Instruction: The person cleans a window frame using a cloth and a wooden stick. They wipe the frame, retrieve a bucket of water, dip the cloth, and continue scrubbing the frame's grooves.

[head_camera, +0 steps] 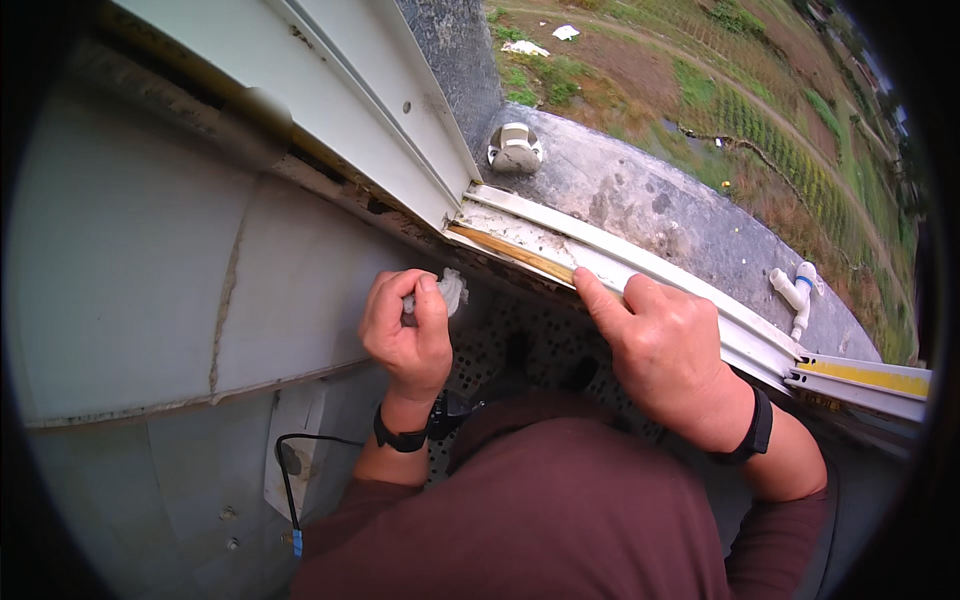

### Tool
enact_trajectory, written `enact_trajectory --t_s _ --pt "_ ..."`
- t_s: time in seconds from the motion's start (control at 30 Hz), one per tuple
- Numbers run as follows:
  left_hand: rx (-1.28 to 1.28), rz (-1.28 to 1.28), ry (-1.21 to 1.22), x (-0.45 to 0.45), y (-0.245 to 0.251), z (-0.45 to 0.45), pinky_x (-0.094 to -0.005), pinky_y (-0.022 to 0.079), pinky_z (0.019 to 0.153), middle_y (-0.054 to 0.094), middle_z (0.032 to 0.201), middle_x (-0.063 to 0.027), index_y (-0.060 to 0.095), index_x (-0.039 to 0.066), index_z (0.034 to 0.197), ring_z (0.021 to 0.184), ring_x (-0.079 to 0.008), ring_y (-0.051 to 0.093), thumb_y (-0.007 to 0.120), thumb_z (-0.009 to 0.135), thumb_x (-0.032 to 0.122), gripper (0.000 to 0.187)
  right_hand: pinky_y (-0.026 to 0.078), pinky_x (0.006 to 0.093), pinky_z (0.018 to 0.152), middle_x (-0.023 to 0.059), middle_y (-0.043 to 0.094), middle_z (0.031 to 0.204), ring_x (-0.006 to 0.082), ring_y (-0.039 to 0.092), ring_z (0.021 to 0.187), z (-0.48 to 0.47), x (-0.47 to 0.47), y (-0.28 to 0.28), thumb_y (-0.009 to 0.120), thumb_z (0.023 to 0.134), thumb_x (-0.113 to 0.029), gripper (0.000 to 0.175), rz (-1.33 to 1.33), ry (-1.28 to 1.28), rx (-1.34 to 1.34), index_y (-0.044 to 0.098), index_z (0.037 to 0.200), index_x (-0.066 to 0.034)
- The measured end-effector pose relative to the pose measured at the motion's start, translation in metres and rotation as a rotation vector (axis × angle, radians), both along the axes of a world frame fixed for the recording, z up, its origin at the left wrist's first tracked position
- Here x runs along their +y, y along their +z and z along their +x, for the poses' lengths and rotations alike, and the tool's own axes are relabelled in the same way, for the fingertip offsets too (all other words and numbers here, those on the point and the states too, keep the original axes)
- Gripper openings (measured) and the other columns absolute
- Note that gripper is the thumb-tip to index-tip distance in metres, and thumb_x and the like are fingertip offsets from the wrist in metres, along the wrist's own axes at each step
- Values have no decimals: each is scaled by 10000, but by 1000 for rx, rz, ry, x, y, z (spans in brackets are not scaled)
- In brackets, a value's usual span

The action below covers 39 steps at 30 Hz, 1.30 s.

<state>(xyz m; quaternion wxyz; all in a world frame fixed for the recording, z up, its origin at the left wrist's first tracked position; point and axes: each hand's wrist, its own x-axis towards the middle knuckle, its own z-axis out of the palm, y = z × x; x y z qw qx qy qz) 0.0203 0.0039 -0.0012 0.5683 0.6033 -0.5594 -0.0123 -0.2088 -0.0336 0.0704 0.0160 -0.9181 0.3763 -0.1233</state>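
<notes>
In my left hand point(407, 330), closed below the window corner, is a crumpled white tissue or cloth point(452, 291). My right hand point(664, 345) grips a thin wooden stick point(517, 255), its index finger stretched along the near end. The stick lies along the inner edge of the white window frame's bottom track point(555, 238), and its far tip reaches the frame's corner. Dirt specks show in the track beside it. The part of the stick under my right palm is hidden.
Outside, a concrete ledge point(630, 187) bears a white plastic fitting point(515, 148) and a white pipe piece point(796, 292). The upright window frame point(360, 90) rises at upper left. A pale wall panel point(127, 247) stands at left, above a black cable point(279, 457). Fields lie beyond.
</notes>
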Motion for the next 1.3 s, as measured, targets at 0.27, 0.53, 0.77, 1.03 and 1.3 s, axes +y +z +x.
enact_trajectory --t_s 0.27,0.53,0.77,1.03,1.3 --pt "-136 36 -63 -8 2 -5 -284 432 502 568 708 -75 636 -20 1051 565 -163 524 599 803 -48 253 433 338 455 45 502 683 199 561 558 -9 9 -34 580 727 -88 464 -17 -55 -86 637 1187 -112" --pt "-277 113 -93 -6 -8 3 -321 443 498 567 687 -100 632 -7 1128 533 -217 527 578 754 -73 384 460 381 462 104 582 632 263 613 552 5 -3 -2 561 774 -77 208 178 -40 96 602 973 -33" --pt "-249 108 -89 1 -11 2 -324 439 486 559 679 -96 633 -22 1094 534 -211 531 579 762 -72 341 477 476 546 196 608 715 394 608 627 24 -29 -11 535 790 -51 178 329 -14 71 542 966 -21" --pt "-200 86 -53 1 -12 -3 -318 447 493 572 705 -90 647 -10 1064 557 -208 543 599 800 -54 272 476 463 545 177 598 703 384 606 634 13 -17 -22 547 775 -44 265 251 -68 -17 564 1039 -22" --pt "-151 67 -48 4 -15 -4 -314 461 537 585 721 -105 649 -13 999 600 -217 570 603 822 -45 185 460 446 507 144 602 667 353 609 594 4 -20 -4 559 774 -56 389 298 -33 28 571 1162 -78"
